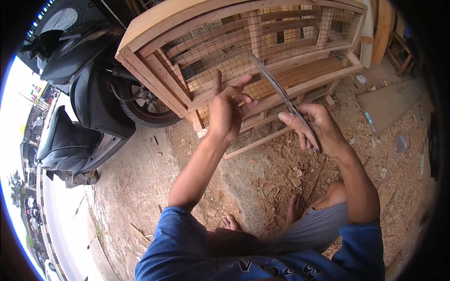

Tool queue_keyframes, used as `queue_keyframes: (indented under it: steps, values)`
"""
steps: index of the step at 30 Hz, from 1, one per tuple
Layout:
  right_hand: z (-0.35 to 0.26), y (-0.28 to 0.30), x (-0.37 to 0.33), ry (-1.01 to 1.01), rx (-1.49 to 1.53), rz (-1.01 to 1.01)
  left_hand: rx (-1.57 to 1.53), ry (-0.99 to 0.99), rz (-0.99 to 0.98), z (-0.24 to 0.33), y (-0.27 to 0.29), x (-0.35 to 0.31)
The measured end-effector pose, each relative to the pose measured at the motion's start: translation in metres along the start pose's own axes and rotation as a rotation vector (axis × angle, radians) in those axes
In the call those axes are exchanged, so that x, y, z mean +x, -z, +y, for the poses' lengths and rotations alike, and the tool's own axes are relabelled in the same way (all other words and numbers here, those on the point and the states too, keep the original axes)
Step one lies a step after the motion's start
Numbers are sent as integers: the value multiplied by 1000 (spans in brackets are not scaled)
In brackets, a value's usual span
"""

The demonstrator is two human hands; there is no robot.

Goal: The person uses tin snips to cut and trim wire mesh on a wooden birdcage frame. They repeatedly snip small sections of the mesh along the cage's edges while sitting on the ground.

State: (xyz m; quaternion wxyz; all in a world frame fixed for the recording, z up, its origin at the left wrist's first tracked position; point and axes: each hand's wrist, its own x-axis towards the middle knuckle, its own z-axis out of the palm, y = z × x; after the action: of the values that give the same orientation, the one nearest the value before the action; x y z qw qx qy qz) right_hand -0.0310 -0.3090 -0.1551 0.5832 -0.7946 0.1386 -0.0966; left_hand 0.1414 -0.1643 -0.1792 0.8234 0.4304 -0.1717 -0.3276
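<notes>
My right hand (315,127) grips a pair of long, dark shears (281,91), its fingers wrapped round the handles. The narrow end of the shears slants up and left, in front of the wooden frame. My left hand (227,110) is raised just left of the shears, fingers apart and some of them bent, with nothing visible in it. Beyond both hands lies a large cage-like wooden frame (262,105), its openings covered with wire mesh (206,49). Whether the tip of the shears touches the mesh, I cannot tell.
A dark motor scooter (89,84) stands close to the frame's left end. Wood chips and shavings (295,180) litter the ground round my bare feet. A flat sheet (391,105) lies at the right, near leaning boards (383,33). A road (68,215) runs along the far left.
</notes>
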Motion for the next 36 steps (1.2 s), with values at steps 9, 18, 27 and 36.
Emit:
queue_keyframes:
  steps: [9,18,27,36]
  values:
    - [11,-6,10,-152,192,-50,-18,-135,59,-40,-8,-14]
    - [14,-21,27,-246,43,-111,-64,-45,33,-47,-16,-24]
    - [7,-26,20,-290,29,-81,-94,-35,15,-44,-21,-31]
    - [14,-39,33,-233,46,-29,-14,-47,-1,-41,-20,-27]
